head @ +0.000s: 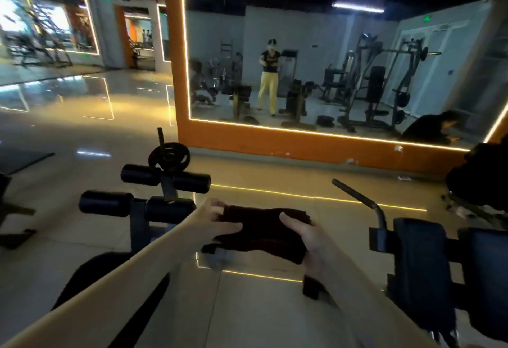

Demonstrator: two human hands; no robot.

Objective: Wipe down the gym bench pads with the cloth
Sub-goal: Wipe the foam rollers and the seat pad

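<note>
Dark maroon folded cloth held in mid-air between both hands, above glossy beige tiled floor and touching no pad. Left hand at the cloth's left end, grip pinching the upper edge between thumb and curled fingers. Right hand at the right end, grip clasped round the folded bulk, thumb lying across the top, fingers hidden underneath; loose tail of the cloth hanging below the right wrist. Under the left forearm, low at the left, black padded bench seat, largely covered by the arm. Just beyond the seat, on a grey upright post, four black cylindrical foam roller pads in two pairs, the lower pair nearer, the upper pair behind and higher. Above the upper pair, black round weight plate on a thin peg. To the right of the hands, black upholstered machine pad, with bent black handle bar rising beside it toward the left. Farther back, large wall mirror in an orange frame, edged with a lit strip and reaching down near the floor. In the reflection, standing person in yellow trousers and dark top among dark gym machines.
</note>
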